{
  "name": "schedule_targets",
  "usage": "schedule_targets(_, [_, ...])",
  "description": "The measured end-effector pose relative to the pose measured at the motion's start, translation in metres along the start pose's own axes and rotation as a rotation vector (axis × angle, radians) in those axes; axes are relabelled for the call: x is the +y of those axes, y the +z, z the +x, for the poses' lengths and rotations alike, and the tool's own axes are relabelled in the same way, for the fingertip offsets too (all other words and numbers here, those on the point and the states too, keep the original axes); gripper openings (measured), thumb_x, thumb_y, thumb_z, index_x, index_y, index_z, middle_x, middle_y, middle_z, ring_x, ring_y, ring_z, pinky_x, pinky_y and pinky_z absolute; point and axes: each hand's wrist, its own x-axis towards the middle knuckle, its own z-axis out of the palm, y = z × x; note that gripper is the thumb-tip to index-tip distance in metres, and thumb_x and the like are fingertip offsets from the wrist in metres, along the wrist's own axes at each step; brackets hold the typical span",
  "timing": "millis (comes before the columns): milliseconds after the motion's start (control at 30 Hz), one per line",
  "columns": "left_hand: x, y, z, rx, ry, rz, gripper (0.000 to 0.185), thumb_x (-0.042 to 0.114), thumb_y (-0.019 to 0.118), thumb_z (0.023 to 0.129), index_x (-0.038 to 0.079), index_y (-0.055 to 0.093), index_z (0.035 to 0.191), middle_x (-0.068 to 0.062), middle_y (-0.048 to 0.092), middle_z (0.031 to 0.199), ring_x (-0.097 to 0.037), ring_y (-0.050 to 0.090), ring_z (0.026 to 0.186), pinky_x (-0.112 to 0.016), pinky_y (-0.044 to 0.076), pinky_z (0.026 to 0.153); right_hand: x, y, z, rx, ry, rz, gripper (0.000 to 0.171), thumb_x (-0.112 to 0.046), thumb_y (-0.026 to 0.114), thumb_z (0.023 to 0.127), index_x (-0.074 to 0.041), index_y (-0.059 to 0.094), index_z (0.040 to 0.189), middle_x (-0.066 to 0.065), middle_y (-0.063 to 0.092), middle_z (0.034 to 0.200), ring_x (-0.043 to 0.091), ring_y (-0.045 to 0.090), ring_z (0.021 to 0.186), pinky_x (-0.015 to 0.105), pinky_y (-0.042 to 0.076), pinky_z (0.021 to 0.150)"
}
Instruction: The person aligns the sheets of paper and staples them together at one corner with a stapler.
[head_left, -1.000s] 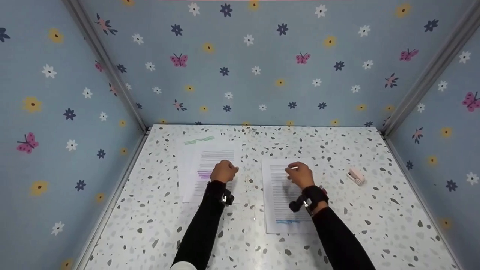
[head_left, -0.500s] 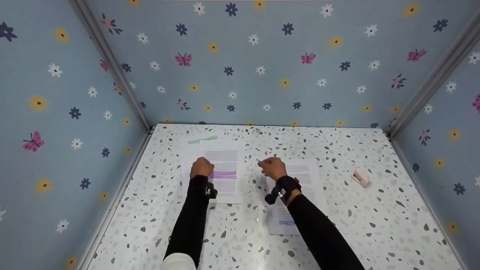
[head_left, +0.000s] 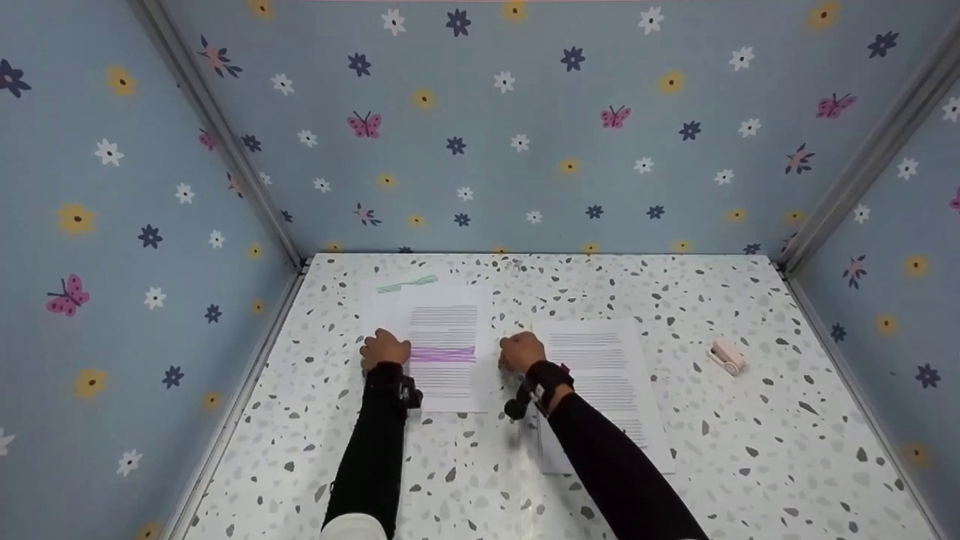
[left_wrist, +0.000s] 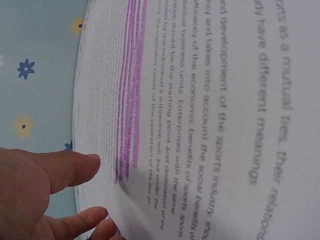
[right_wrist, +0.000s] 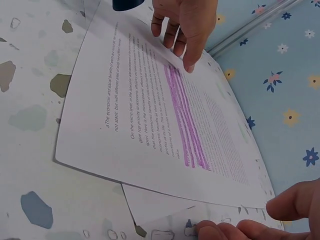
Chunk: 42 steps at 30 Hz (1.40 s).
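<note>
A printed sheet [head_left: 442, 391] with purple highlighter lines lies on the left, over another sheet [head_left: 381, 301] marked in green near the far edge. My left hand [head_left: 385, 350] is at the purple-marked sheet's left edge. In the left wrist view its thumb [left_wrist: 80, 167] stands apart from the fingers, which reach the paper's edge. Between the two paper piles is my right hand [head_left: 522, 352], close to that sheet's right edge. Its thumb [right_wrist: 292, 201] and fingers [right_wrist: 235, 231] are apart in the right wrist view, with no paper between them.
A second pile of printed sheets [head_left: 600, 349] lies to the right, partly under my right forearm. Farther right sits a small pale pink stapler-like object [head_left: 727, 356]. Flower-patterned walls [head_left: 480, 165] border the speckled table [head_left: 765, 450] at the back and sides.
My left hand has moved left from over the purple lines to the sheet's left edge. My right hand has come left from above the right pile and lowered near the left sheet's right edge.
</note>
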Motion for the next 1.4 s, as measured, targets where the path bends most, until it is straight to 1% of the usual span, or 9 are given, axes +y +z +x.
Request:
schedule_targets(200, [-0.001,-0.002,0.000,-0.016,-0.016,-0.005,0.053,0.025,0.055,0.096,-0.011,0.046,0.134,-0.035,0.047,0.138,-0.049,0.040,0.132,-0.061,0.037,0.103,0.002,0.008,0.002,-0.002,0.025,0.025,0.031,-0.018,0.053,0.098,0.005,0.073,0.089,0.014,0.074,0.081,0.015,0.066,0.064,0.025,0.047,0.062])
schedule_targets(500, [-0.002,0.000,0.007,-0.041,-0.028,0.014,0.057,0.027,0.052,0.098,-0.012,0.043,0.138,-0.034,0.046,0.141,-0.050,0.039,0.133,-0.061,0.037,0.104,0.001,0.010,0.006,-0.006,0.047,0.009,0.037,-0.022,0.054,0.099,0.004,0.074,0.083,0.004,0.068,0.064,0.013,0.057,0.056,0.026,0.044,0.061])
schedule_targets(700, [-0.003,-0.002,0.001,-0.037,0.003,-0.036,0.054,0.024,0.053,0.097,-0.013,0.045,0.135,-0.037,0.047,0.137,-0.052,0.043,0.130,-0.061,0.039,0.102,0.006,0.016,0.014,-0.007,0.090,0.013,0.035,-0.022,0.055,0.097,0.001,0.073,0.077,-0.002,0.060,0.055,0.012,0.055,0.051,0.025,0.042,0.056])
schedule_targets(833, [-0.003,-0.004,-0.003,-0.015,0.063,-0.088,0.046,0.020,0.054,0.096,-0.014,0.054,0.126,-0.036,0.054,0.129,-0.050,0.051,0.124,-0.057,0.043,0.100,0.007,0.017,0.015,-0.013,0.079,0.028,0.032,-0.018,0.056,0.094,-0.003,0.067,0.068,-0.002,0.055,0.053,0.013,0.052,0.049,0.026,0.041,0.053])
schedule_targets(933, [-0.003,-0.003,-0.002,-0.012,0.104,-0.085,0.039,0.016,0.053,0.094,-0.015,0.060,0.118,-0.033,0.061,0.121,-0.047,0.058,0.117,-0.053,0.046,0.098,0.005,0.015,0.012,-0.021,0.045,0.018,0.032,-0.017,0.059,0.093,-0.009,0.056,0.062,-0.003,0.047,0.052,0.014,0.045,0.049,0.027,0.037,0.052])
schedule_targets(1033, [-0.003,0.000,0.004,-0.033,0.099,-0.057,0.038,0.015,0.052,0.093,-0.015,0.063,0.114,-0.032,0.064,0.119,-0.044,0.061,0.113,-0.051,0.048,0.097,0.002,0.014,0.008,-0.001,0.013,-0.018,0.023,-0.017,0.063,0.091,-0.002,0.063,0.074,0.004,0.061,0.071,0.018,0.055,0.065,0.029,0.045,0.063])
schedule_targets(1167, [-0.004,0.003,0.010,-0.059,0.081,-0.056,0.038,0.016,0.054,0.093,-0.014,0.064,0.114,-0.031,0.064,0.121,-0.044,0.062,0.113,-0.051,0.048,0.096,0.004,0.015,0.008,0.003,-0.001,-0.024,0.028,-0.015,0.064,0.091,-0.003,0.055,0.067,0.003,0.052,0.068,0.017,0.046,0.061,0.027,0.040,0.060])
schedule_targets(1267, [-0.006,0.004,0.011,-0.063,0.095,-0.053,0.038,0.017,0.056,0.093,-0.014,0.064,0.113,-0.031,0.065,0.120,-0.044,0.061,0.114,-0.051,0.048,0.097,0.006,0.016,0.012,-0.013,-0.027,-0.020,0.046,-0.011,0.063,0.090,-0.016,0.031,0.057,-0.005,0.024,0.055,0.011,0.024,0.048,0.026,0.023,0.050])
schedule_targets(1400, [-0.005,0.004,0.010,-0.071,0.092,-0.047,0.038,0.018,0.057,0.094,-0.014,0.064,0.114,-0.030,0.065,0.120,-0.044,0.061,0.114,-0.050,0.048,0.098,0.007,0.015,0.012,-0.002,-0.047,-0.034,0.049,-0.009,0.064,0.088,-0.017,0.031,0.054,-0.006,0.024,0.052,0.010,0.025,0.047,0.024,0.022,0.048])
